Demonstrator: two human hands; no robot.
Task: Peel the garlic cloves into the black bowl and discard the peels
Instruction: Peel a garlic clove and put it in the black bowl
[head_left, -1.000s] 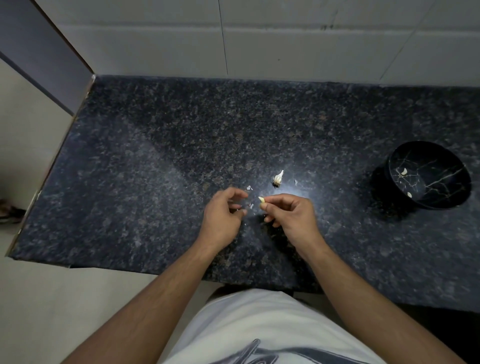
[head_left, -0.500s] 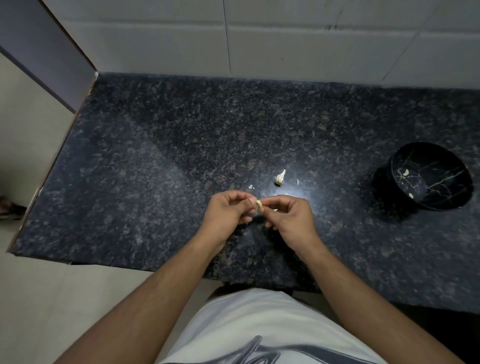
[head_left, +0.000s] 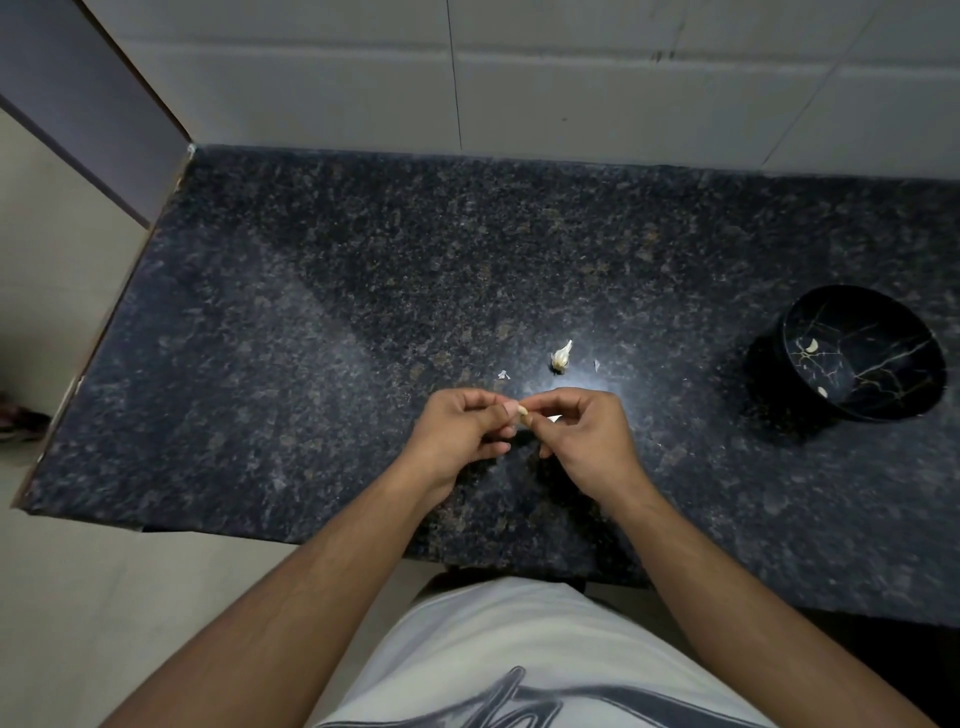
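Observation:
A small pale garlic clove is pinched between the fingertips of my left hand and my right hand, just above the dark granite counter. Beyond my hands an unpeeled clove lies on the counter, with small white peel scraps on either side of it. The black bowl with gold veining stands at the right and holds two or three peeled cloves.
A white tiled wall runs behind the counter. The counter's left edge drops to a pale floor, beside a dark panel. My white shirt fills the bottom of the view.
My left hand closed the gap to my right hand and now pinches the clove together with it. The loose clove and the bowl have not moved.

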